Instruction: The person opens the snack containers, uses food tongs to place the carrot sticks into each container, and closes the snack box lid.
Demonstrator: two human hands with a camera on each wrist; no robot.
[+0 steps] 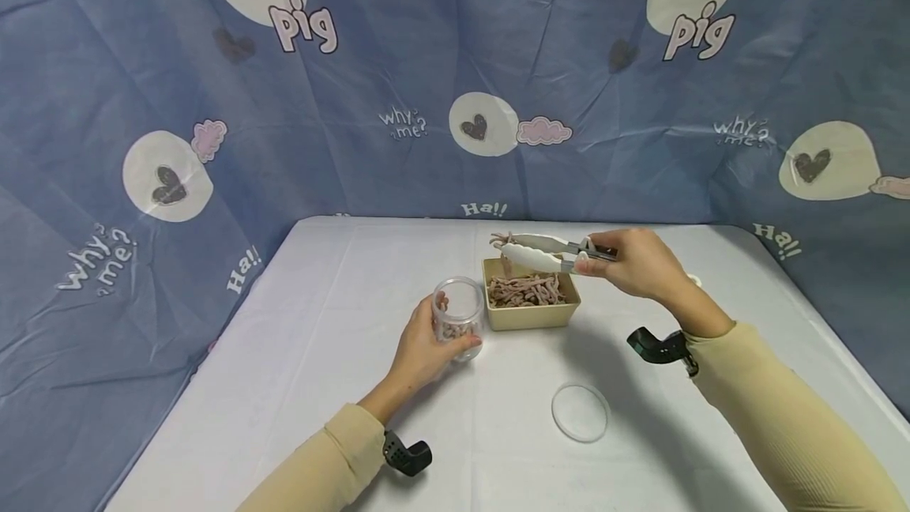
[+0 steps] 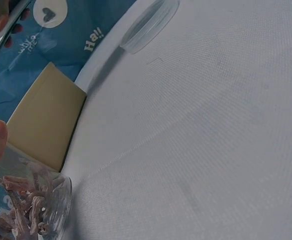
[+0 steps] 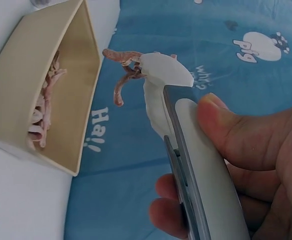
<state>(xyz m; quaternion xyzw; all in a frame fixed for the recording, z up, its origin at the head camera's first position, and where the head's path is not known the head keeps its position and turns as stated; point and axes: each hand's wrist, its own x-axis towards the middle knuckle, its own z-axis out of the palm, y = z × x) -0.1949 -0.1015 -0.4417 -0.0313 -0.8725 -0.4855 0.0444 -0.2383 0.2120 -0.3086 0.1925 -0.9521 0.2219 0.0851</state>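
My left hand [image 1: 418,352] holds a clear jar [image 1: 460,313] upright, thumb and fingers around its sides. Brownish-pink, twisted root-like pieces [image 2: 26,205] lie in the bottom of the jar. In my right hand [image 1: 643,265] are metal tongs [image 3: 205,170] with white tips, squeezed between thumb and fingers. The tongs pinch a small clump of the same pieces [image 3: 126,62] above a beige box [image 1: 529,318]. More pieces [image 1: 526,291] fill much of that box, which stands just right of the jar.
A clear round lid or ring [image 1: 607,415] lies on the white tablecloth [image 1: 341,299], nearer to me and right of the jar. Some small white object [image 1: 694,280] is partly hidden behind my right wrist. A blue printed curtain [image 1: 398,46] hangs behind the table.
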